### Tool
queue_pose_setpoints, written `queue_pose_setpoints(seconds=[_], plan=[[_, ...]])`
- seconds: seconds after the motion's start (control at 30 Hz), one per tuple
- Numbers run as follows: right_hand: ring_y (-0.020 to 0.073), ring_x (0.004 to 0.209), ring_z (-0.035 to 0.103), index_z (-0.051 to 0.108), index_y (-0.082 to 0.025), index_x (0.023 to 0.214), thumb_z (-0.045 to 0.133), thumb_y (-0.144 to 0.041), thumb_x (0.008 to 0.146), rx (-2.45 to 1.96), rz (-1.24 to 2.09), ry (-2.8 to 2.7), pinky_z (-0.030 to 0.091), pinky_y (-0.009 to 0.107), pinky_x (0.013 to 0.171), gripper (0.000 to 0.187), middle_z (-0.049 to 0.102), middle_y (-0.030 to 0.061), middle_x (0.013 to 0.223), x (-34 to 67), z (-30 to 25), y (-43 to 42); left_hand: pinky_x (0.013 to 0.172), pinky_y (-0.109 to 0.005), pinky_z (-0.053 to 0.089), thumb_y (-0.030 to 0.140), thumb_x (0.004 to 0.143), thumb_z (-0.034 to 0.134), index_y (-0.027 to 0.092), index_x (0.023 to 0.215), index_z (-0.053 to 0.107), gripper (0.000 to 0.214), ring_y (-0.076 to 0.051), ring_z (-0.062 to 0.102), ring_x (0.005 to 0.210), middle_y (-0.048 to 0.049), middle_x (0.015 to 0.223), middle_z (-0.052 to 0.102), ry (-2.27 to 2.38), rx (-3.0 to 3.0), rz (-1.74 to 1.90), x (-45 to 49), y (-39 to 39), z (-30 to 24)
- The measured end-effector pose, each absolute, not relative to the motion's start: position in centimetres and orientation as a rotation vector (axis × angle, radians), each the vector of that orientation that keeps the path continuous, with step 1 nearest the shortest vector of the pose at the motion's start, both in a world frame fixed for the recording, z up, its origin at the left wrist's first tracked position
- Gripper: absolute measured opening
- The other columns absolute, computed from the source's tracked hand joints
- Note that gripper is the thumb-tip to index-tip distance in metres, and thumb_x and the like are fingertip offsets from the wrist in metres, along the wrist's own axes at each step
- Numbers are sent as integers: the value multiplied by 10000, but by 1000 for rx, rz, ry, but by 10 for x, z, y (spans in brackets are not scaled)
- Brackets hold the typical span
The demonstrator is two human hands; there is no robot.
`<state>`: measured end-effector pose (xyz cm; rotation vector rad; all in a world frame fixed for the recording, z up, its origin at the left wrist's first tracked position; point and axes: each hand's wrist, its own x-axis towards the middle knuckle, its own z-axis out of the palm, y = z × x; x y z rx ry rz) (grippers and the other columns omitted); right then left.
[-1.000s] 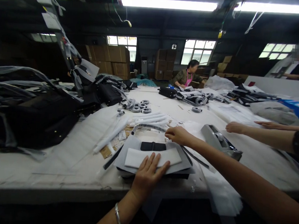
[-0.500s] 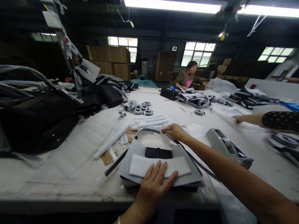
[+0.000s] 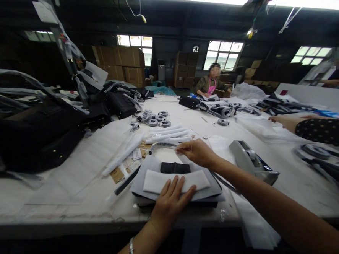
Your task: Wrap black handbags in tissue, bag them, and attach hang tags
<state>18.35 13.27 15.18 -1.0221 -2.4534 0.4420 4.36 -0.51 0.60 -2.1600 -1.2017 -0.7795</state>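
Note:
My left hand point(image 3: 172, 198) lies with spread fingers on a folded white foam pad point(image 3: 151, 181). Under the pad is a grey-white sheet point(image 3: 140, 171) draped over a black handbag point(image 3: 210, 204), whose dark strap tab point(image 3: 175, 168) shows above the pad. The bag's wrapped handle point(image 3: 162, 145) arches behind it. Over the handle's right part, my right hand point(image 3: 199, 152) pinches a thin translucent strip point(image 3: 181, 154) that looks like clear tape. Right of this hand stands a grey tape dispenser point(image 3: 253, 163).
Black bags point(image 3: 37, 134) crowd the left side beside thin white foam sheets point(image 3: 78, 163). Rolled foam tubes point(image 3: 169, 134), cardboard tags point(image 3: 117, 174) and coiled straps point(image 3: 154, 120) lie behind. A co-worker's arm point(image 3: 324, 129) reaches in from the right; another person point(image 3: 210, 85) sits opposite.
My right hand has come slightly lower, nearer the bag's tab, with the strip. The left hand stays on the pad. The whole view has shifted a little, and the co-worker's arm at right has moved.

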Motion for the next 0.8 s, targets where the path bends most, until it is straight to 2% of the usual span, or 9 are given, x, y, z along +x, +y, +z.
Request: queue_pose_setpoints(seconds=[0.2, 0.3, 0.4, 0.57, 0.67, 0.8], plan=[[192, 986, 711, 766, -255, 1055, 561, -276, 935, -887, 624, -2349, 523, 286, 913, 239, 767, 25, 1061, 210, 117, 67, 996, -456, 542, 129, 970, 486, 250, 1454, 458, 500, -306, 558, 1285, -129, 1386, 598, -1164, -2197, -744, 39, -4, 5], [182, 1038, 688, 746, -259, 1111, 514, -183, 935, -814, 486, -2304, 535, 302, 948, 301, 737, 54, 1126, 222, 92, 41, 1017, -449, 531, 93, 961, 454, 144, 1367, 529, 417, -302, 537, 1305, -146, 1377, 602, -1162, -2228, -795, 39, -4, 5], [180, 1002, 691, 720, -237, 1158, 486, -131, 942, -717, 237, -2236, 575, 310, 895, 335, 737, 75, 1069, 228, 74, 27, 1059, -424, 505, 71, 954, 421, 100, 1274, 562, 351, -264, 530, 1318, -140, 1349, 625, -1208, -2254, -904, 39, -4, 4], [189, 981, 710, 681, -218, 1187, 479, -79, 944, -607, -73, -2217, 568, 394, 962, 345, 758, 55, 1033, 228, 60, 19, 1078, -384, 488, 91, 944, 445, 109, 1323, 503, 384, -221, 566, 1285, -145, 1395, 587, -1311, -2247, -1068, 40, -6, 6], [186, 1004, 711, 675, -211, 1165, 497, -75, 949, -607, -117, -2221, 551, 410, 995, 311, 760, 50, 1059, 228, 58, 16, 1067, -389, 495, 97, 943, 476, 165, 1413, 446, 476, -222, 556, 1296, -114, 1462, 524, -1335, -2283, -1042, 40, -8, 9], [210, 1092, 682, 664, -183, 1147, 572, -139, 950, -556, -90, -2260, 519, 451, 1038, 222, 745, 72, 1113, 239, 54, 4, 1068, -436, 490, 162, 932, 568, 224, 1458, 430, 547, -273, 516, 1330, -53, 1443, 547, -1287, -2365, -911, 38, -8, 10]])
